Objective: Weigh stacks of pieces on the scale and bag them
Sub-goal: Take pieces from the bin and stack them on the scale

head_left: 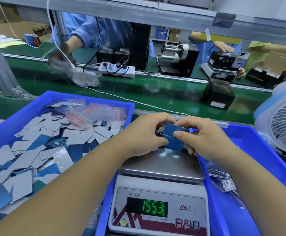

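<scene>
Above the scale [161, 169] pan, left hand [144, 133] and right hand [202, 133] are both pinching the stack [175, 138] — long axis running crosswise, ends gripped.

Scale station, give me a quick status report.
Left hand and right hand both grip blue stack on scale pan. Display reads 155.31. Nothing in the way.

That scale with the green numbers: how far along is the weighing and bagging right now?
Done: a few filled bags lie in the right bin. In hand: the left hand and right hand both hold a blue stack at the scale pan, display reading 155.31; this stack is not yet bagged. Left: the left bin holds many loose pieces and empty bags.
</scene>
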A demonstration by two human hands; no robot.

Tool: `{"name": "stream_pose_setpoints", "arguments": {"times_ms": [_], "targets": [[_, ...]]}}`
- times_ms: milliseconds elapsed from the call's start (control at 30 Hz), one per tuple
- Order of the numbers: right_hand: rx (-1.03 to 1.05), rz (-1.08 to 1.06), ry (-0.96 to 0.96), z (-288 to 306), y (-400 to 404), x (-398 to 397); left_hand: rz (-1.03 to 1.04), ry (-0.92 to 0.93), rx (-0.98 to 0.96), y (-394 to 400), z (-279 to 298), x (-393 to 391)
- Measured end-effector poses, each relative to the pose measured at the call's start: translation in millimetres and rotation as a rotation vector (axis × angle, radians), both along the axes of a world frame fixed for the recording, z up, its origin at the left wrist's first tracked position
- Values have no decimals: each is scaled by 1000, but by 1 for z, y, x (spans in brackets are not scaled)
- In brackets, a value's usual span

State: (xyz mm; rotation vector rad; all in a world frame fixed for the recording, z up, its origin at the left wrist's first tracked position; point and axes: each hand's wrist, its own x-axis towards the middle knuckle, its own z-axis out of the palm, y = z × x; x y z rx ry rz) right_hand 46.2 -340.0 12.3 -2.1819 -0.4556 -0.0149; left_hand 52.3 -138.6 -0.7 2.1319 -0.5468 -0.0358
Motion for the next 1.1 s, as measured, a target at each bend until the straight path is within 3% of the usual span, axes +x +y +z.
{"name": "stream_pose_setpoints", "arguments": {"times_ms": [300, 533, 700, 800, 967, 1100], "targets": [[-51, -24, -296, 5, 1, -3, -14, -54, 71, 7, 2, 2], [94, -4, -87, -1, -3, 0, -23, 13, 50, 6, 1, 0], [60, -18, -197, 6, -4, -2, 3, 12, 104, 8, 1, 2], [179, -6, -183, 14, -4, -5, 14, 25, 125, 9, 2, 4], [489, -133, -35, 17, -9, 1, 5, 15, 121, 9, 0, 3], [390, -223, 149, 1, -1, 7, -2, 17, 30, 8, -1, 1]]}}
